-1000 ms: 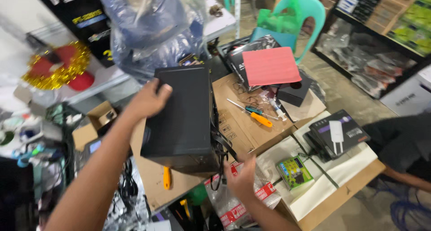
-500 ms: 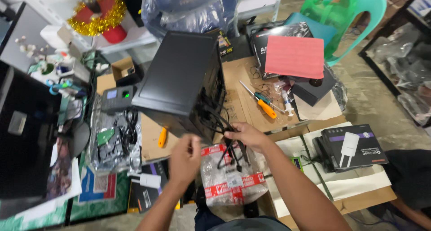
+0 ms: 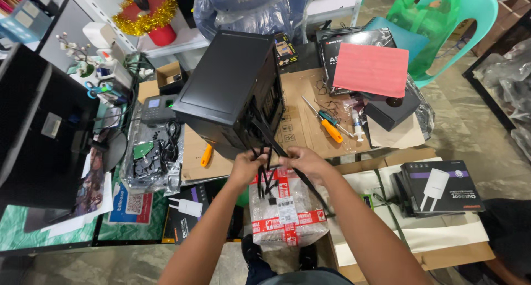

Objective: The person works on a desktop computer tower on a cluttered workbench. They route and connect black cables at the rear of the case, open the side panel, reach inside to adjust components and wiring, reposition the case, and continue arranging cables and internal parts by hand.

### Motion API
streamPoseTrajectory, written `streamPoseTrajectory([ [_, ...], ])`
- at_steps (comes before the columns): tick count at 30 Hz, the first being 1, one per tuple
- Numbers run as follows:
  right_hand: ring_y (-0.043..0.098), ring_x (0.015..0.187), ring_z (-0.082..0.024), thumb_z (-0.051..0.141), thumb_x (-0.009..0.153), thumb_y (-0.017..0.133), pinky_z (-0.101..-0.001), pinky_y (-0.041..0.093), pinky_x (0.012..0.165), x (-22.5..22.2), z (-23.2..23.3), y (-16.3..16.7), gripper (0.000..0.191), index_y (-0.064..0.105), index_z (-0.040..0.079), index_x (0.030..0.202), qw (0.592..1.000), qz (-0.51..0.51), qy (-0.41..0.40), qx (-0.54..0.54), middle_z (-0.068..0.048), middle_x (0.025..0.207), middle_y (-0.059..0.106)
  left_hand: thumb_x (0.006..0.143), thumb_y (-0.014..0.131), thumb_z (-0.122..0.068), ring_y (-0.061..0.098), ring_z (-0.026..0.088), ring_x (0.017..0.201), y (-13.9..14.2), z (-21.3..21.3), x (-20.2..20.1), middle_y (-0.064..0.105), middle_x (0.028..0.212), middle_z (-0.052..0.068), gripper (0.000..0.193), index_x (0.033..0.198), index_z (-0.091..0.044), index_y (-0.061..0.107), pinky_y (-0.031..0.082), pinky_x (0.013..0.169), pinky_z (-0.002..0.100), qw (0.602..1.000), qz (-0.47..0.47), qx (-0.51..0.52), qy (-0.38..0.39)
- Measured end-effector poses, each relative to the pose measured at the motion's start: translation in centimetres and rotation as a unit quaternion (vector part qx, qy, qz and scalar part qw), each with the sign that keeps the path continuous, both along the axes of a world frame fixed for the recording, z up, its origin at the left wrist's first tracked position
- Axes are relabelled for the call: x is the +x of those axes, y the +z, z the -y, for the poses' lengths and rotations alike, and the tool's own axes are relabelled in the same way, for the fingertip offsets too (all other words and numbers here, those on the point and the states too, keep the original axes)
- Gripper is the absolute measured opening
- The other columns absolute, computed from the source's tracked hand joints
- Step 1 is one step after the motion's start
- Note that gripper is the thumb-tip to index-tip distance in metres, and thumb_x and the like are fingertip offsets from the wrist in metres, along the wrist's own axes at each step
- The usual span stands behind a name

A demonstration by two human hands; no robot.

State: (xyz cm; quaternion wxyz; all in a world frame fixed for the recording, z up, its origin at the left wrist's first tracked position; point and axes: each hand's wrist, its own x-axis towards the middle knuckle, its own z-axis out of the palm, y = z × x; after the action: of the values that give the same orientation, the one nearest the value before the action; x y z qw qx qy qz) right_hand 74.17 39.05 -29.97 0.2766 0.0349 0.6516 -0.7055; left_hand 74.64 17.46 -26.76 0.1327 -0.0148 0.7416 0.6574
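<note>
Both of my hands are pinched around a bundle of black cables (image 3: 264,174) just below the middle of the frame: my left hand (image 3: 247,166) grips the strands from the left, my right hand (image 3: 306,162) from the right, fingers closed on them. The cables run up from my hands into the open side of a black computer case (image 3: 227,88), which stands above them at centre frame on flattened cardboard (image 3: 301,124). A few strands hang down below my fists; I think one long cable trails off under my right forearm, though the arm hides most of it.

Directly beneath my hands, at lower centre, sits a bubble-wrapped parcel (image 3: 287,218) banded with red and white tape. Left of it lies a dark box with a white plug adapter (image 3: 185,207) on it. At lower right, a black box picturing a white device (image 3: 442,188) rests on white paper.

Further up, an orange-handled screwdriver (image 3: 331,129) lies on the cardboard right of the case. A pink sheet (image 3: 371,69) covers a black box at upper right, with a teal plastic chair (image 3: 470,19) beyond. At upper left, gold tinsel (image 3: 145,13) rings a red object on a shelf.
</note>
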Motion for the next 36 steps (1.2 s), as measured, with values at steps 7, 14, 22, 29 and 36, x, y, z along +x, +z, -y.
streamPoseTrajectory([
  [7, 0.070, 0.072, -0.022, 0.012, 0.090, 0.052, -0.0378, 0.062, 0.066, 2.1, 0.6, 3.0, 0.043, 0.048, 0.021, 0.131, 0.996, 0.085, 0.017, -0.036, -0.013, 0.086, 0.072, 0.091, 0.068, -0.003, 0.065, 0.013, 0.095, 1.9, -0.1, 0.8, 0.076, 0.104, 0.009, 0.027, 0.117, 0.003, 0.070, 0.051, 0.089, 0.029, 0.978, -0.006, -0.135, -0.159],
  [14, 0.062, 0.072, -0.013, 0.014, 0.097, 0.068, -0.0307, 0.051, 0.061, 2.3, 1.5, 0.3, 0.017, 0.071, 0.001, 0.106, 0.990, -0.111, -0.051, 0.070, -0.002, 0.083, 0.068, 0.092, 0.069, -0.010, 0.066, 0.022, 0.079, 1.9, -1.2, 0.6, 0.071, 0.087, 0.021, 0.020, 0.099, 0.008, 0.073, 0.055, 0.076, 0.042, 0.950, -0.068, -0.249, -0.174],
  [22, 0.055, 0.116, -0.015, 0.052, 0.107, 0.055, -0.0374, 0.043, 0.100, 3.4, 0.8, 0.4, 0.049, 0.058, 0.014, 0.137, 0.976, -0.076, 0.045, 0.198, -0.001, 0.121, 0.062, 0.079, 0.077, -0.017, 0.076, 0.030, 0.079, 2.9, -1.0, 1.3, 0.075, 0.083, 0.019, 0.023, 0.094, -0.001, 0.076, 0.057, 0.073, 0.041, 0.943, -0.088, -0.308, -0.089],
  [29, 0.072, 0.093, -0.026, 0.039, 0.096, 0.062, -0.0397, 0.055, 0.088, 3.2, 0.6, 0.2, 0.042, 0.066, 0.010, 0.126, 0.950, -0.180, 0.093, 0.239, -0.014, 0.099, 0.076, 0.093, 0.069, -0.020, 0.063, 0.017, 0.075, 2.7, -0.9, 2.1, 0.070, 0.082, 0.010, 0.026, 0.107, 0.003, 0.071, 0.051, 0.072, 0.036, 0.981, -0.093, -0.145, -0.089],
  [36, 0.069, 0.091, -0.032, 0.029, 0.084, 0.074, -0.0440, 0.054, 0.080, 2.4, -1.8, 0.2, 0.038, 0.067, 0.005, 0.112, 0.849, -0.371, -0.186, 0.328, -0.018, 0.096, 0.066, 0.093, 0.058, -0.011, 0.064, 0.012, 0.085, 2.6, 0.5, 3.1, 0.072, 0.102, 0.005, 0.034, 0.126, -0.006, 0.065, 0.055, 0.081, 0.029, 0.985, 0.112, 0.024, -0.125],
])
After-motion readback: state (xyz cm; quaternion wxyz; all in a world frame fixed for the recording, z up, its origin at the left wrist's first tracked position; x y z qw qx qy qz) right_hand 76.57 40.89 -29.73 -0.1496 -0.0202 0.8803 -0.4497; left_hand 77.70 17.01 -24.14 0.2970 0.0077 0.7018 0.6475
